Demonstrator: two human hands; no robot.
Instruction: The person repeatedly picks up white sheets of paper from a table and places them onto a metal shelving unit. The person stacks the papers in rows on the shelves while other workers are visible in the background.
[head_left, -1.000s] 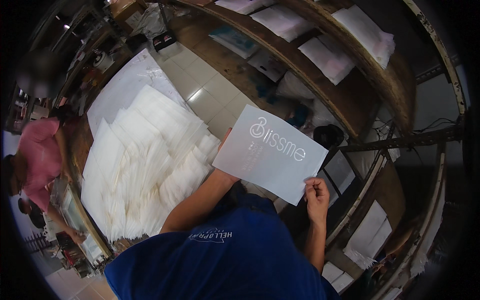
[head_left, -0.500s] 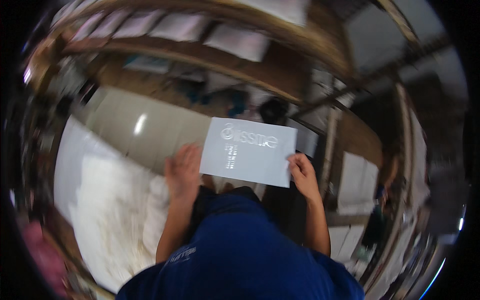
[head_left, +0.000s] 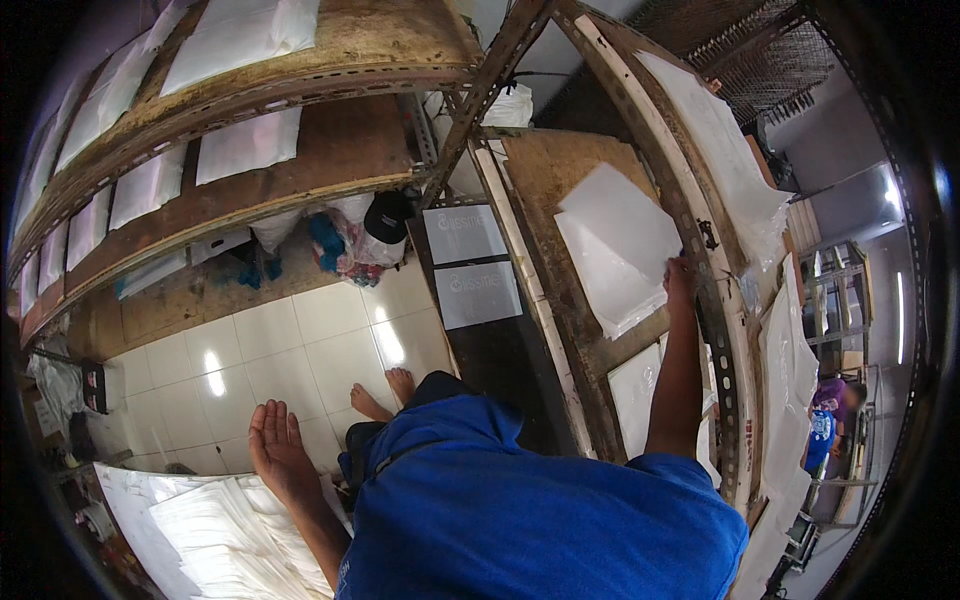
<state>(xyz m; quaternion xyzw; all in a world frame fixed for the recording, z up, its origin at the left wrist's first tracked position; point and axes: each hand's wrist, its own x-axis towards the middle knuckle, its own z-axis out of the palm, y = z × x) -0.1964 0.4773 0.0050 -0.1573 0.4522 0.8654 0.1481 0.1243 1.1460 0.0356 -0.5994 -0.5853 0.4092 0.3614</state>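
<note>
Over the wooden shelf [head_left: 530, 165], the right hand [head_left: 680, 283] has brought the white sheet [head_left: 622, 220], its grip pinching the edge; the left hand [head_left: 283, 452] is empty, so shelving seems underway.

1. Between 2 and 5 o'clock from the right hand [head_left: 679, 278], the way is barred by a slotted metal beam [head_left: 719, 345]
2. Between 9 and 11 o'clock from it, the space over a white stack [head_left: 607, 292] is partly covered by a sheet [head_left: 615, 208] pinched at its corner
3. Open room is left above the tiled floor [head_left: 285, 340] at 12 o'clock from the left hand [head_left: 277, 450], bounded farther on by tiered shelves [head_left: 360, 60]
4. At 7 o'clock from that hand, low passage is blocked by heaped white sheets [head_left: 230, 535]
</note>
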